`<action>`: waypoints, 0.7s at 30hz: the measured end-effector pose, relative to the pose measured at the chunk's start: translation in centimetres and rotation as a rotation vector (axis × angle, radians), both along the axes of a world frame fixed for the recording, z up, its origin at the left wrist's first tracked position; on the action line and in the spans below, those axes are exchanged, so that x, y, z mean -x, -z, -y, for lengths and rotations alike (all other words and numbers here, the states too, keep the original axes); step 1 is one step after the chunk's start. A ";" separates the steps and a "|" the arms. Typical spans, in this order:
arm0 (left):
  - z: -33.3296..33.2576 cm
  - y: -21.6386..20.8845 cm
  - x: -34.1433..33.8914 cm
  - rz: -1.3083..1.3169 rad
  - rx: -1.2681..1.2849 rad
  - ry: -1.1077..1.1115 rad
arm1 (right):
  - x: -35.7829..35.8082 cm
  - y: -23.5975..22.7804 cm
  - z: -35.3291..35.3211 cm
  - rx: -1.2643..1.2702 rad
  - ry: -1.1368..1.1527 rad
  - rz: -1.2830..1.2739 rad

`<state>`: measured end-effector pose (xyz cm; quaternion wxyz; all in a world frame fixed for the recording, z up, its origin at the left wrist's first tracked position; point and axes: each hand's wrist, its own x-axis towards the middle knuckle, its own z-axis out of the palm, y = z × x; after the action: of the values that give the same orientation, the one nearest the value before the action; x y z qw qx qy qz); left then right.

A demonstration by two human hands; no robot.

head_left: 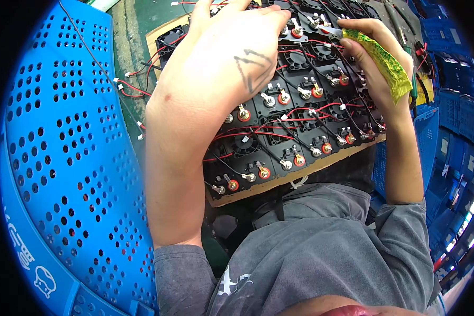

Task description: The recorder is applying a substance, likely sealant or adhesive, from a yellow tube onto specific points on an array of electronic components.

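My left hand [224,58] reaches over black panels [271,138] that carry small fans, red and black wires and metal terminals. Its fingers are stretched apart near the top edge, where their tips are partly cut off. I see nothing held in it, though the palm side is hidden. My right hand [376,55] is closed around a crinkled yellow-green tube [388,66] with a flattened tail. The tube's narrow pale tip points left, close to metal terminals with red rings [296,31] in the far rows. Whether the tip touches them, I cannot tell.
A large perforated blue crate [73,131] stands along the left. The panels lie on a brown board [300,176] on a green table [147,16]. Loose red wires with white plugs [134,90] stick out at left. To the right are a green-handled tool [413,87] and stacked blue crates [458,110].
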<state>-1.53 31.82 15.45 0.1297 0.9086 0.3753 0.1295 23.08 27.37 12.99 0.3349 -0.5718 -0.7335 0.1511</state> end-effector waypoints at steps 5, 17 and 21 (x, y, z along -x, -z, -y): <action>0.0 1.1 0.9 0.085 -0.157 0.093 | 0.3 0.3 -0.6 0.035 -0.016 -0.003; -0.1 1.4 0.7 0.020 -0.173 0.085 | 0.5 0.2 -0.5 -0.009 -0.009 0.047; 0.1 1.3 0.7 0.011 -0.178 0.078 | 0.5 0.4 -0.5 0.022 -0.001 0.035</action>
<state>-2.20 31.76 14.15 0.0553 0.9297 0.3261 0.1620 22.61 27.87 12.58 0.3156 -0.5776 -0.7378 0.1494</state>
